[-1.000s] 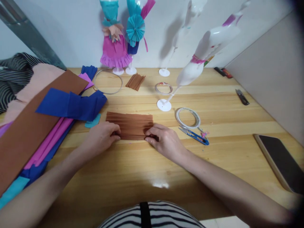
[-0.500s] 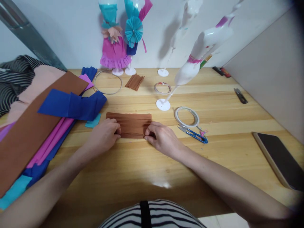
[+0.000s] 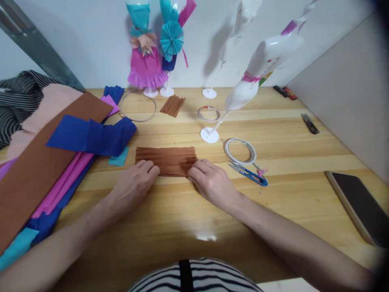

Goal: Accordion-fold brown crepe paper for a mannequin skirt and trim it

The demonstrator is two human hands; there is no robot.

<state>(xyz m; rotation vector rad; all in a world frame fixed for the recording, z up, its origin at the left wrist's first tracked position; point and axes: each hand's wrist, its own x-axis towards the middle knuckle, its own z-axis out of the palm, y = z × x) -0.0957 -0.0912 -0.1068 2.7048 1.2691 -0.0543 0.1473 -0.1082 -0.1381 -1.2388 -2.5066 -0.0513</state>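
Note:
A pleated brown strip of crepe paper (image 3: pixel 167 160) lies flat on the wooden table, its folds running left to right. My left hand (image 3: pixel 138 176) is closed on its near left corner, fingers curled over the edge. At the near right corner my right hand (image 3: pixel 209 178) grips the strip the same way, with the fingertips bent under and partly hidden. Right of that hand lie blue thread snips (image 3: pixel 249 174) and a roll of tape (image 3: pixel 240 151). A small pleated brown piece (image 3: pixel 172 106) rests farther back.
Coloured paper sheets (image 3: pixel 36 162) are heaped at the left. White dress-form stands (image 3: pixel 243 93) rise at the back, beside two dressed in paper (image 3: pixel 146 67). A wire ring (image 3: pixel 138 106) lies near them. A phone (image 3: pixel 358 202) and a black cutter (image 3: pixel 310 123) are at the right.
Both hands have rolled their fingers down over the strip's near corners, and the right hand has shifted slightly toward me. The strip stays in about the same place.

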